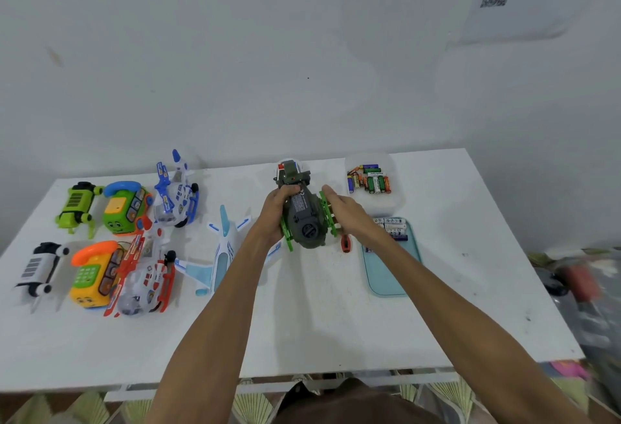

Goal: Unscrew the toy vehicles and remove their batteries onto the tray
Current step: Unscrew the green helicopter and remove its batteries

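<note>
Green-skid copter [304, 218] lay belly-up mid-surface, left hand [279, 203] gripping its tail end, right hand [339, 212] flat on skid, fingers loose. Tray [386, 275] near right w/ batteries [391, 227]. Should steady body before unscrewing.

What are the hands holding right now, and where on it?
The dark green toy helicopter, belly up. The left hand grips its left side near the tail; the right hand is at the green skid on its right side.
</note>
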Available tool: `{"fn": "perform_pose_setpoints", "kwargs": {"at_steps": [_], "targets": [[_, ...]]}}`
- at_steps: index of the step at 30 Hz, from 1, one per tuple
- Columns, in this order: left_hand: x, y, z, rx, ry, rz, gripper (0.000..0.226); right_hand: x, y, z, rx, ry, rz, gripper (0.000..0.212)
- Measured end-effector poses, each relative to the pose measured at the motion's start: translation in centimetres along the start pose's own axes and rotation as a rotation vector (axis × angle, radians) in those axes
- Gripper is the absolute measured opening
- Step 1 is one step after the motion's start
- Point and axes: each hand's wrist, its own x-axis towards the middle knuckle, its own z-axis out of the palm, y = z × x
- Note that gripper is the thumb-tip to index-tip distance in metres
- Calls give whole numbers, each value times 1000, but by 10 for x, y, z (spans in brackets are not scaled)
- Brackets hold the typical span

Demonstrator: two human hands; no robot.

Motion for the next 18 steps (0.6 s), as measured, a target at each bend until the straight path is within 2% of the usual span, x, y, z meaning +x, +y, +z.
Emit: {"fn": "perform_pose_setpoints", "kwargs": {"at_steps": [2, 3, 6, 8, 10, 12, 16, 18], "targets": [[0, 1, 4, -55, -24, -24, 58, 6, 2, -3, 241, -151, 138, 71], [-1, 3, 7, -55, -29, -21, 59, 7, 3, -6, 332, -203, 169, 66], [-4, 4, 16, -47, -27, -8, 41, 6, 2, -15, 421, -274, 181, 62], [-9, 3, 21, -18, -11, 10, 39, 5, 2, -23, 503, -314, 216, 68], [-11, 6, 24, 133, 32, 67, 48, 7, 5, -32, 590, -350, 249, 80], [-14, 10, 25, 298, 115, 115, 52, 8, 5, -38, 610, -356, 249, 78], [-18, 16, 26, 412, 319, 154, 43, 8, -7, -35, 538, -324, 205, 51], [-23, 22, 22, 446, 331, 148, 36, 9, -19, -22, 425, -255, 149, 57]]}}
